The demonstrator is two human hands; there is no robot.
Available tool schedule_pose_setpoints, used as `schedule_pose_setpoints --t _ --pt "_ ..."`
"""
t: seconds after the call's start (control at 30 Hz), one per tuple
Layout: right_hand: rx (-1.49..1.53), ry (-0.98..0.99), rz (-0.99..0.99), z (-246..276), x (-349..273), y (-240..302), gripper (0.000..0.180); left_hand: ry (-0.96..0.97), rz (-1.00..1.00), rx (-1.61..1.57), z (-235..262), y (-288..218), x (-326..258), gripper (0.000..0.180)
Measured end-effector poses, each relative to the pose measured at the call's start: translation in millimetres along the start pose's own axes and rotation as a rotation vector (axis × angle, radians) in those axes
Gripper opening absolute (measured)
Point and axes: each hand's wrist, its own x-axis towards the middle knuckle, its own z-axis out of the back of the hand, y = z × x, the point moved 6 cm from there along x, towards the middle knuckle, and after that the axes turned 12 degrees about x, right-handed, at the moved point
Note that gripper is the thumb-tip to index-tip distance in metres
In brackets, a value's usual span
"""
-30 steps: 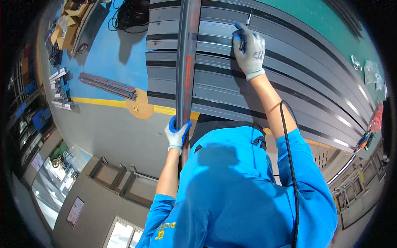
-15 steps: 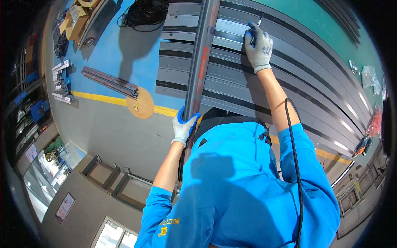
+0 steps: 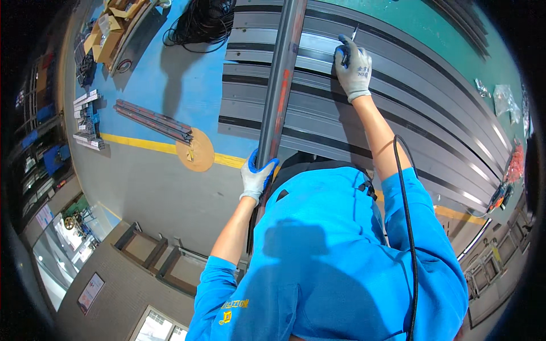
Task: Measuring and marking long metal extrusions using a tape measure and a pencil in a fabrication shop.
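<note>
Grey metal bar (image 3: 280, 85), long, straight and narrow with a dull sheen and faint red marks along its face, runs from the worker's left hand (image 3: 257, 177) up across the stack of profiles to the top edge of the view. Left hand, in a white knit glove with blue-coated fingers, is clenched around the lower end of the bar. Right hand (image 3: 354, 69), in a matching glove, is closed on a thin pen-like tool (image 3: 351, 38) whose tip touches a pale grey profile just to the right of the bar; what kind of tool it is cannot be told.

Metal profiles (image 3: 398, 108), long flat strips in alternating light grey and near-black, lie side by side and edge to edge, forming a broad ribbed surface; their smooth faces catch light along the raised edges. The bar lies crosswise over them.

Floor (image 3: 187, 85) is painted blue beside the profiles, green (image 3: 432, 28) beyond them, and bare grey concrete nearer the worker, with a yellow line (image 3: 142, 145) dividing blue from grey. On the blue area rest a short bundle of dark rails (image 3: 151, 119), a round tan disc (image 3: 195, 150) overlapping the yellow line, a coil of black cable (image 3: 199, 23) and open cardboard boxes (image 3: 111, 34). Small clear bags (image 3: 503, 96) lie on the green floor at right.

Worker wears a bright blue short-sleeved shirt (image 3: 341, 256); a black cord (image 3: 406, 216) trails over the right shoulder
</note>
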Motion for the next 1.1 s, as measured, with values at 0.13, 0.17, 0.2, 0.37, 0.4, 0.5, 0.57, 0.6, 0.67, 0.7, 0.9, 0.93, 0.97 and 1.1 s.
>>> schedule_pose_setpoints --t 0.13,0.17,0.2,0.37,0.4,0.5,0.57,0.6,0.67,0.7,0.9,0.93,0.97,1.1 --pt "0.003 0.008 -0.004 -1.2 -1.1 -1.1 0.053 0.014 0.008 0.002 -0.1 2.1 0.2 0.066" --pt "-0.002 0.009 -0.004 -1.5 -1.6 -1.8 0.053 0.021 0.015 0.004 -0.1 1.0 -0.2 0.067" --pt "-0.006 0.01 -0.005 -1.9 -2.5 -2.6 0.054 0.029 0.022 0.007 -0.1 0.3 -0.7 0.068" --pt "-0.005 0.014 -0.005 -3.2 -0.3 -1.4 0.054 0.048 0.028 -0.012 -0.9 2.3 1.1 0.069" --pt "-0.004 0.015 -0.006 -4.6 0.0 -0.2 0.054 0.052 0.028 -0.019 0.0 3.3 0.9 0.07" --pt "-0.006 0.002 0.004 -4.7 -0.2 -0.7 0.053 0.07 0.034 0.004 1.1 -0.2 0.3 0.069" --pt "-0.006 -0.016 0.015 -4.2 2.8 0.3 0.052 0.086 0.035 0.028 3.2 -5.3 1.6 0.069" --pt "-0.007 -0.018 0.013 -3.5 1.6 1.5 0.052 0.087 0.019 0.089 4.8 -7.1 1.9 0.066" --pt "-0.018 -0.019 0.011 -1.2 0.9 4.5 0.051 0.093 -0.011 0.151 10.5 -9.6 7.3 0.063" --pt "-0.028 -0.026 0.009 1.5 1.8 5.6 0.051 -0.035 -0.097 0.269 25.4 -14.4 10.8 0.059" --pt "0.004 -0.022 0.011 4.9 -3.7 0.2 0.052 -0.373 -0.595 0.361 43.9 -143.3 78.4 0.051" --pt "-0.005 -0.031 0.01 6.2 -3.4 1.7 0.052 -0.353 -0.663 0.447 31.1 -173.7 92.5 0.051" --pt "0.014 -0.031 0.017 5.3 -2.6 5.8 0.052 -0.339 -0.727 0.537 15.9 -197.2 106.6 0.052" --pt "0.056 -0.029 0.024 6.3 -0.1 12.3 0.052 -0.243 -0.833 0.527 -33.9 -239.5 158.5 0.054"
